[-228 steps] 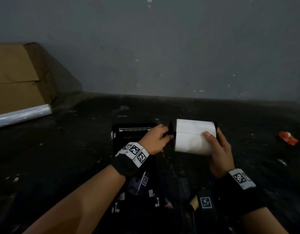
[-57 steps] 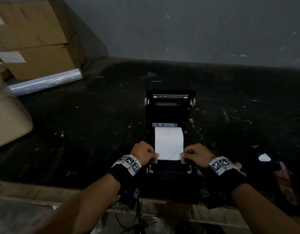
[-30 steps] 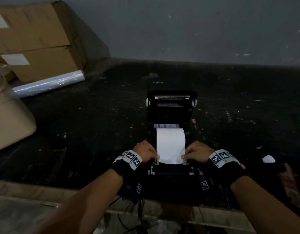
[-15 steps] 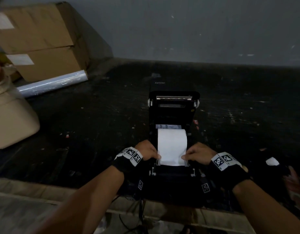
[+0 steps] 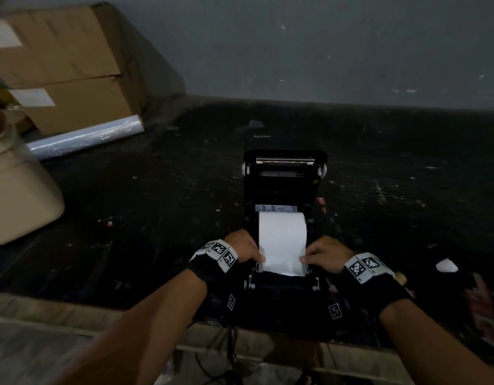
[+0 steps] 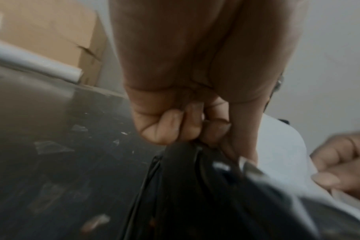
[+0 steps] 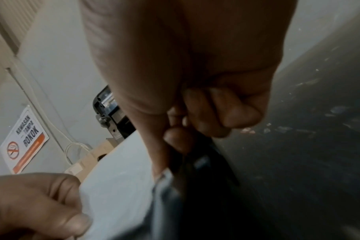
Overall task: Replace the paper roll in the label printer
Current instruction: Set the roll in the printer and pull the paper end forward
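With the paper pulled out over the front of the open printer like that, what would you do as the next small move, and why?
Probably draw the paper a little further forward and flat over the front edge, then close the lid. The left hand and right hand each pinch a side edge, the free end looks slightly uneven, and the lid of the printer stands open.

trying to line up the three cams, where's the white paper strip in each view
Head: the paper strip runs down the middle of the open label printer, between the left hand and the right hand.
Left wrist: paper strip at right, past the left hand's thumb.
Right wrist: paper strip at lower left, its near edge pinched.
Shared landmark: the printer's raised lid, also in the right wrist view.
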A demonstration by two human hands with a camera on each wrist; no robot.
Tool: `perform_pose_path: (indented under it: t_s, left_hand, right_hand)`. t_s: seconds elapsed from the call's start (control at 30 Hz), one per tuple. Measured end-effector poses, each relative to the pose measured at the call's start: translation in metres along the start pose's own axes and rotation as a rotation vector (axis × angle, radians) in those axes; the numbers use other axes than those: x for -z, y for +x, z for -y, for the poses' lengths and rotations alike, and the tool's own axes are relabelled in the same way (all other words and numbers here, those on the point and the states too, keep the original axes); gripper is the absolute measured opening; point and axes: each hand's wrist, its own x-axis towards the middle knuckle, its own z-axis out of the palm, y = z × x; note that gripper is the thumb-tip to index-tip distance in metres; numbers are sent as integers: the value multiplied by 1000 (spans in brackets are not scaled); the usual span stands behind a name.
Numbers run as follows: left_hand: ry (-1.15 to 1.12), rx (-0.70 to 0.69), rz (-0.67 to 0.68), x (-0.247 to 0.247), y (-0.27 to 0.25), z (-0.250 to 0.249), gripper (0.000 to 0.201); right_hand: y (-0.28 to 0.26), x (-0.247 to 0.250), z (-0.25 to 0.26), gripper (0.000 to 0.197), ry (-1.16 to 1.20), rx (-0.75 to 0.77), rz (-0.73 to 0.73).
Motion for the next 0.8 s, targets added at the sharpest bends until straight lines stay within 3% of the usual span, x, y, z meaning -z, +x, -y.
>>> perform_pose_path:
  t_s: [0.13, 0.3, 0.47, 0.6, 0.8]
  left_hand:
    - [-16, -15, -10, -4, -2, 1, 34]
    - [17, -20, -31, -5, -2, 3, 31]
    - [61, -25, -2, 0, 1, 1, 31]
    - [107, -23, 16, 2, 4, -2, 30]
    - [103, -37, -27, -3, 3, 1, 32]
  right_hand:
    - [-1, 6, 6, 25, -66, -19, 56]
    - [-3, 7, 7, 20, -70, -42, 40]
    - [-18, 8, 15, 18, -139, 35, -312]
    - [-28, -13, 30, 23, -214, 227, -113]
    - [-21, -40, 33, 26, -357, 256, -152]
